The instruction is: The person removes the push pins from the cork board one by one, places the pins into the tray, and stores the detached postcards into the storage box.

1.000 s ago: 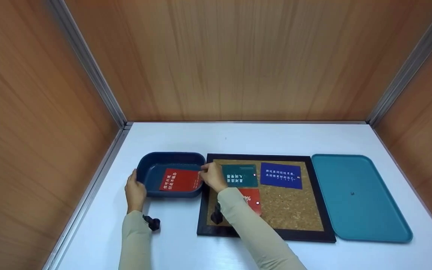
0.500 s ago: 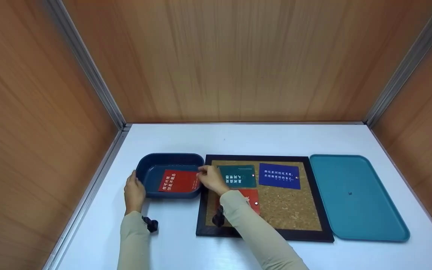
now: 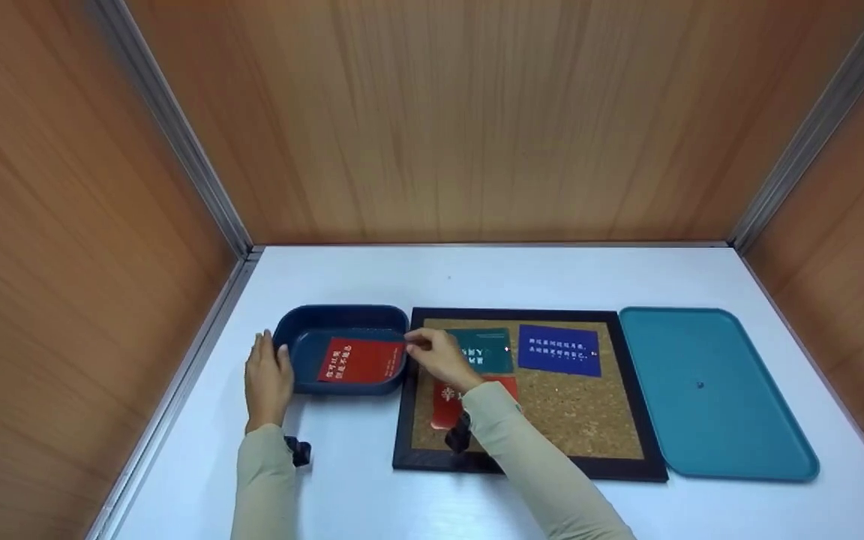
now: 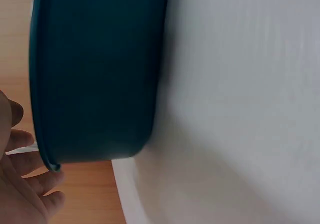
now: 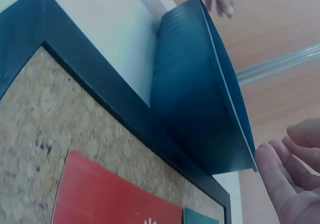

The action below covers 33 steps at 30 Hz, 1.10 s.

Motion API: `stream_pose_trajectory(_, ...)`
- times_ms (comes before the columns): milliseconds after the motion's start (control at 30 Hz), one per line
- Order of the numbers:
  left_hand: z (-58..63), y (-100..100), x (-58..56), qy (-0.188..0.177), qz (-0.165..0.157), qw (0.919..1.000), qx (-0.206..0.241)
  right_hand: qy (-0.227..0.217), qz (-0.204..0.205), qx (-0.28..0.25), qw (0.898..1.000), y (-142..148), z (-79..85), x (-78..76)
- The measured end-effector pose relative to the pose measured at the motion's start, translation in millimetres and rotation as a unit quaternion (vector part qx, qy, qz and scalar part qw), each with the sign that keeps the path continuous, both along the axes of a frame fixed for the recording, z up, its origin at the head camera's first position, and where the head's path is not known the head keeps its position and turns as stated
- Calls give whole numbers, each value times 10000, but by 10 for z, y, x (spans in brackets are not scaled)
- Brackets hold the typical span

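Hovering right at the left rim of a dark blue bin (image 3: pixel 304 358), the left hand (image 3: pixel 268 382) has its fingers loose and mostly straight, not gripping anything. Can't tell if it's actually touching the plastic. Inside the bin there's a red card (image 3: pixel 361 363) with white writing, sitting toward the right side, its right end close to the wall. Over at the right rim is the right hand (image 3: pixel 443 358), fingers softly bent, thumb apart from them in the right wrist view, and nothing in its grasp that I can see. Just beside the bin is a dark-framed cork board (image 3: pixel 567 420): green card (image 3: pixel 495 349) upper left, partly behind the hand, second red card (image 3: pixel 445 405) below it, partly behind the forearm, then a purple-blue card (image 3: pixel 559 350) upper right. Furthest right, a teal tray (image 3: pixel 724 427) lies flat on the white desk (image 3: pixel 349 465), with a little dark speck on it.
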State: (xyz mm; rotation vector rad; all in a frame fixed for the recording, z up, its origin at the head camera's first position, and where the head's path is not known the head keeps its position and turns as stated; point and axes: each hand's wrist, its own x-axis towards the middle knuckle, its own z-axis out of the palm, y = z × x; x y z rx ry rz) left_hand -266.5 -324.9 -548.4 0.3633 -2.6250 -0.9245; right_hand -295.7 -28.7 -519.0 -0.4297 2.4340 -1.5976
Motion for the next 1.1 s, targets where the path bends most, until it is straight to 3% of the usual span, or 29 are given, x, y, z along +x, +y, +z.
stream_pose_trajectory(300,134,391,2,16,-725,9942,-795,121,299,184,9993,234,54,41)
stream_pose_trajectory(567,193,841,82,477,-1358,9788,-1454,380,654,346,9965,510,72,106)
stream_pose_trajectory(833,185,1260,163,724,-1791,9645,-1800,421,495,603,9961,718,30,147)
stream_pose_trajectory(1100,172,1571,293,301,-2620,9411,-2116,362,502,537,9966,965,-71,214)
